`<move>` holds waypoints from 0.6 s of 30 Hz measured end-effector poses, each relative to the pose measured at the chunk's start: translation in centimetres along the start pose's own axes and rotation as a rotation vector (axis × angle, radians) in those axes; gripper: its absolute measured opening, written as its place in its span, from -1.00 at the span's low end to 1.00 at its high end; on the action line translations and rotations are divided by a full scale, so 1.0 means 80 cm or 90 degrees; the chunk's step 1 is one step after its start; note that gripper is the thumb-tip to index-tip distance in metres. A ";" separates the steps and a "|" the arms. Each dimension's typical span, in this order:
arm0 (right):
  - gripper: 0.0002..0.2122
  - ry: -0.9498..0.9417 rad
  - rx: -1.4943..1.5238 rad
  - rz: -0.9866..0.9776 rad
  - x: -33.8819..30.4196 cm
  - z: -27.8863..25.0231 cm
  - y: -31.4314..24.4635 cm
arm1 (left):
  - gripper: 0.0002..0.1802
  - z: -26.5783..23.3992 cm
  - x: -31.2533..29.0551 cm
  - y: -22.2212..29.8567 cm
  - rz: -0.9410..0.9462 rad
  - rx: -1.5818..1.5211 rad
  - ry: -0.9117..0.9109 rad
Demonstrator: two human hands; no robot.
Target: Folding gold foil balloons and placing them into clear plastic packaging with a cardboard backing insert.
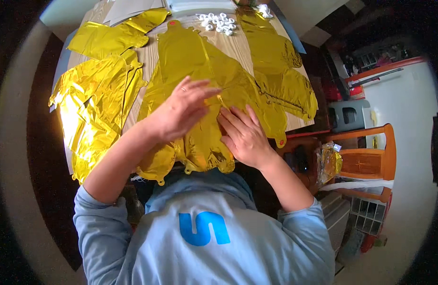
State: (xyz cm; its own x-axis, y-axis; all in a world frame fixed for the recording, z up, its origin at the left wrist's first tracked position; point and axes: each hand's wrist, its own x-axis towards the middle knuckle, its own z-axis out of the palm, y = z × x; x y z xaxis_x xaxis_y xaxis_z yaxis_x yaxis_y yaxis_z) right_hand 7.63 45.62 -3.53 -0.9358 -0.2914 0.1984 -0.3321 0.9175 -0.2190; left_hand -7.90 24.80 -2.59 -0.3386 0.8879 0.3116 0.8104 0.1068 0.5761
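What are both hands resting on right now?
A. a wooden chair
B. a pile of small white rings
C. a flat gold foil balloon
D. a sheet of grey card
C: the left hand and the right hand both lie flat on the gold foil balloon spread on the table; the white rings sit far off.

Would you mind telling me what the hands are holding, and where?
Both hands, left and right, press flat on the middle of a gold foil balloon; no closed grasp shows.
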 end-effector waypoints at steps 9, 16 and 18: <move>-0.60 0.009 0.118 -0.065 -0.012 -0.014 0.019 | -0.36 0.043 -0.004 -0.001 0.086 0.130 -0.004; -0.71 0.143 -0.027 -0.167 -0.041 0.017 0.015 | -0.34 0.042 -0.001 0.004 0.060 0.111 -0.026; -0.73 0.186 -0.022 -0.181 -0.050 0.022 0.009 | -0.35 0.042 -0.002 0.004 0.054 0.107 -0.029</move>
State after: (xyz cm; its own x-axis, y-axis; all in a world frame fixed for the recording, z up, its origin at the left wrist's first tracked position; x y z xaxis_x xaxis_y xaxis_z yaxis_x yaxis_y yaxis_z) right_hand 10.92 46.95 -6.17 -0.7327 -0.4503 0.5103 -0.5642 0.8213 -0.0852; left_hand -5.99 26.24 -4.99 -0.2464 0.9156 0.3177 0.9052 0.1004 0.4129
